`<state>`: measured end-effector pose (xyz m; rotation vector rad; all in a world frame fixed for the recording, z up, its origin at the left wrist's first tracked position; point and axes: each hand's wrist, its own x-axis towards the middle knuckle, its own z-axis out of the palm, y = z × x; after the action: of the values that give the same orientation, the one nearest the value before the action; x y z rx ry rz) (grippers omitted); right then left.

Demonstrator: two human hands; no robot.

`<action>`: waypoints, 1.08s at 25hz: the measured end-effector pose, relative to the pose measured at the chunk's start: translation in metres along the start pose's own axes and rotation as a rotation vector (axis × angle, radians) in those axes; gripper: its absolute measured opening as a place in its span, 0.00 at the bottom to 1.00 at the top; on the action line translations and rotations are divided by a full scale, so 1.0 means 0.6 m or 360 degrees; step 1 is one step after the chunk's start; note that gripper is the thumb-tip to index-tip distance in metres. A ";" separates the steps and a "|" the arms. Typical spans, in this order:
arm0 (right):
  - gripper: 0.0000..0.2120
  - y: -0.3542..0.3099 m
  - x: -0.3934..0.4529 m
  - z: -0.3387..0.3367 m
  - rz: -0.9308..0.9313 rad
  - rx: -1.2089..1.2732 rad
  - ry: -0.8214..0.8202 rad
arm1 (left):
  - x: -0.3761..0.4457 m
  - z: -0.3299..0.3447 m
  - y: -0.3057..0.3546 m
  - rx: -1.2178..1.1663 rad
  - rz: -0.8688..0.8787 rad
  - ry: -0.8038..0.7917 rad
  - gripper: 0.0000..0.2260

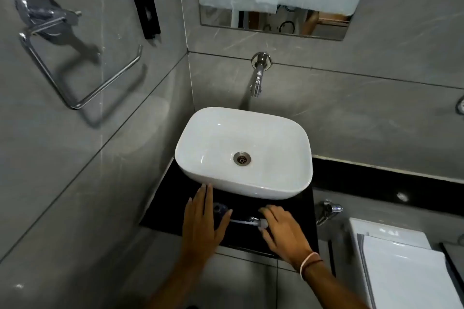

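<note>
Landmark = white basin (243, 153), which sits on a black worktop (163, 208).

Left hand (203, 221): in front of the basin's front-left corner, palm down on the worktop, fingers straight and spread. Fingertips are just short of the basin wall, holding nothing.

Small blue round piece (220, 208): on the worktop just in front of the basin, in the gap between left thumb and index finger. Contact with the hand is unclear.

Thin white stick (242, 221): lies flat on the worktop in front of the basin, roughly parallel to its front edge. One end is near the left thumb, the other under the right hand (278, 228).

Right hand: in front of the basin's front-right part, fingers lightly bent over the stick's thicker end, thumb on the near side. Can't tell if it's actually pinching or just resting on it. Two bands (309, 262) on that wrist.

Drain (241, 158): mid-basin. Wall tap (258, 75): above the basin's far edge. Mirror (273, 22): higher up. Towel ring (75, 70): on the wall left of the basin.
</note>
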<state>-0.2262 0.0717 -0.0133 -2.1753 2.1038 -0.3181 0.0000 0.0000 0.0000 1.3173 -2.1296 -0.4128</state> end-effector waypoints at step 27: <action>0.14 -0.029 0.091 -0.132 -0.0298 0.0486 -0.0073 | -0.023 0.052 -0.078 -0.0196 -0.0107 -0.0066 0.34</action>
<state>-0.2252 0.0240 0.0719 -2.1723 1.6996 -0.5581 0.0177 -0.0107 -0.0539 1.3232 -2.0624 -0.5945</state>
